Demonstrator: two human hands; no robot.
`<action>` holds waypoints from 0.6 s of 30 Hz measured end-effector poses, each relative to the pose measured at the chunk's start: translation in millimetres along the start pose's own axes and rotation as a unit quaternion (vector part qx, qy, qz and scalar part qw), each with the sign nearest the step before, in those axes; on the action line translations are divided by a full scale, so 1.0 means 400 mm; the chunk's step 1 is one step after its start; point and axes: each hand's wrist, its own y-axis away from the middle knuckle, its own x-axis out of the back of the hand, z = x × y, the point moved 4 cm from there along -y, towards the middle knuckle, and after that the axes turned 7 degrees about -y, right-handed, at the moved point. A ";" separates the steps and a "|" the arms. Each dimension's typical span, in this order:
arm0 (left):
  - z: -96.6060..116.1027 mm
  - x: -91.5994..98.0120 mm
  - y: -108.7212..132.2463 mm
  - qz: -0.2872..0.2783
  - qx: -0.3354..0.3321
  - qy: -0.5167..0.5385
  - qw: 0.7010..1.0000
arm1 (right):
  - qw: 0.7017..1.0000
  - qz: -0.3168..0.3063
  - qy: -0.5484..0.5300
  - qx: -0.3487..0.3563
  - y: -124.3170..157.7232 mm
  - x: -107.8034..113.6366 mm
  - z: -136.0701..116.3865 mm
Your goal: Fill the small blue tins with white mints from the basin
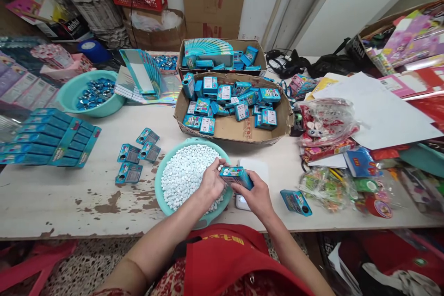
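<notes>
In the head view, my right hand [257, 194] grips a small blue candy box [236, 176], holding it tilted above the right rim of a turquoise basin [160, 189]. Small white candies [189, 171] fill that basin. My left hand [212, 181] is cupped at the box's left end, with a few white pieces showing by the fingertips. Its palm is partly hidden. Under my right hand lies a white kitchen scale [242, 202] with a lit display, mostly covered. Several blue boxes [129, 173] lie left of the basin, and another box [296, 202] lies to the right.
Behind the basin stands a cardboard carton [236, 135] of blue boxes. A second turquoise basin [116, 101] holds blue shiny pieces. Stacked blue boxes [52, 141] stand at left. Bagged goods [326, 120] and white paper [378, 111] crowd the right. The table's front edge is near my body.
</notes>
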 end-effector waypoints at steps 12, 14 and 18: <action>-0.008 0.011 -0.006 -0.035 -0.071 -0.056 0.995 | 0.996 -0.011 -0.057 -0.060 -0.010 -0.018 0.029; 0.008 0.018 -0.010 -0.050 -0.100 -0.098 0.989 | 0.994 -0.010 -0.086 -0.072 -0.009 -0.020 0.029; 0.091 0.062 -0.017 -0.022 -0.212 -0.309 0.927 | 0.973 -0.011 -0.213 -0.090 -0.005 -0.017 0.038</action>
